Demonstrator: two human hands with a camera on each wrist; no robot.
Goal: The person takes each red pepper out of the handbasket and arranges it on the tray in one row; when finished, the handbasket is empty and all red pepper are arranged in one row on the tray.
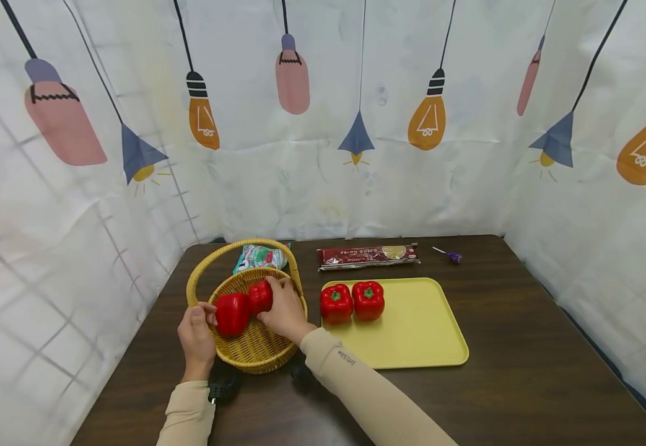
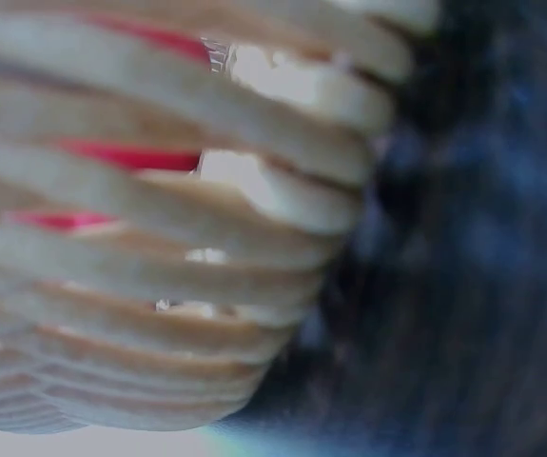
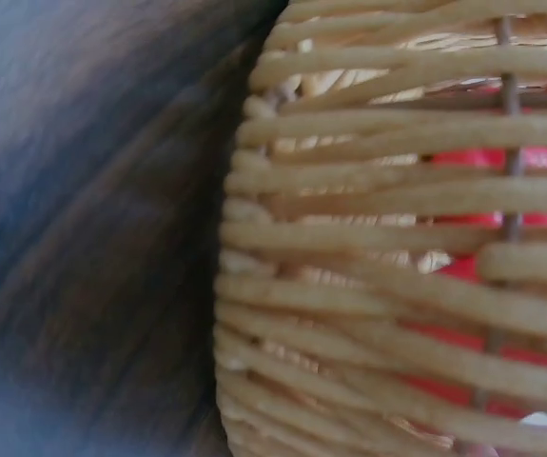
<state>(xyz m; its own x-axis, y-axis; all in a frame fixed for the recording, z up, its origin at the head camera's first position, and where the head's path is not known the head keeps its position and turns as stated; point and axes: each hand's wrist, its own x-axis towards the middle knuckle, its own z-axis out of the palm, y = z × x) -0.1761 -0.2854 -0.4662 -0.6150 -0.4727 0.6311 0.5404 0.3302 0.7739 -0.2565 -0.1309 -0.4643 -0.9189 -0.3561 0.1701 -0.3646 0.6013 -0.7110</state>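
A yellow woven basket (image 1: 260, 360) with a tall arched handle stands on the table's left side. Two red bell peppers lie inside it, one on the left (image 1: 231, 314) and one farther right (image 1: 259, 297). My left hand (image 1: 196, 337) grips the basket's left rim near the foot of the handle. Reaching in from the right, my right hand (image 1: 285, 310) holds the farther-right pepper between thumb and fingers. Both wrist views are filled by basket weave (image 2: 159, 248), with red pepper (image 3: 459, 376) showing through the gaps; the hands are hidden there.
Two more red bell peppers (image 1: 336, 303) (image 1: 368, 301) sit on a yellow tray (image 1: 417, 334), right of the basket. Along the back lie a teal packet (image 1: 261, 257), a dark red spaghetti pack (image 1: 367, 256) and a purple lollipop (image 1: 454, 257). Printed curtains enclose the table (image 1: 551, 384).
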